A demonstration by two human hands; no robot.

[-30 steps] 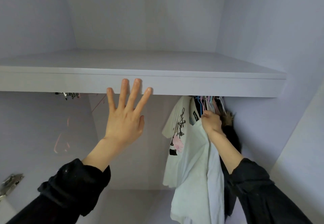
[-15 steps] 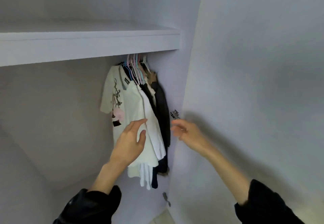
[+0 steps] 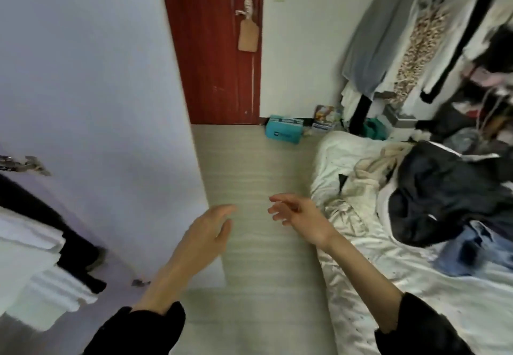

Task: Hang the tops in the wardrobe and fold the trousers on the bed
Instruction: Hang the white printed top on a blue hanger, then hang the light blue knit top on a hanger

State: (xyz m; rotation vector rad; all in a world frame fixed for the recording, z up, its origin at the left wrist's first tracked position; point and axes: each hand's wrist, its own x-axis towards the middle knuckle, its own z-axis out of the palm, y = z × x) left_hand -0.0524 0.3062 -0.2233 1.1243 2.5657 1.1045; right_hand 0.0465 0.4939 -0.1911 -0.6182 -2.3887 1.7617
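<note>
My left hand point(image 3: 205, 235) hangs over the floor beside the open wardrobe door point(image 3: 105, 99), fingers relaxed and holding nothing. My right hand point(image 3: 299, 215) is level with it at the edge of the bed point(image 3: 416, 285), also relaxed and holding nothing. On the bed lies a heap of clothes: a dark garment point(image 3: 444, 196), a cream one point(image 3: 374, 165) behind it and blue denim point(image 3: 477, 249) in front. White and black tops point(image 3: 36, 249) hang in the wardrobe at the far left, only their lower parts in view.
A dark red room door point(image 3: 216, 49) stands ahead. A teal box point(image 3: 283, 132) sits on the pale floor point(image 3: 261, 177) by the wall. A loaded clothes rack point(image 3: 416, 29) fills the upper right. The floor strip between wardrobe and bed is narrow.
The view has swung right and down, from the wardrobe interior to the floor and bed. Both hands have left the hanging tops and dropped low, holding nothing.
</note>
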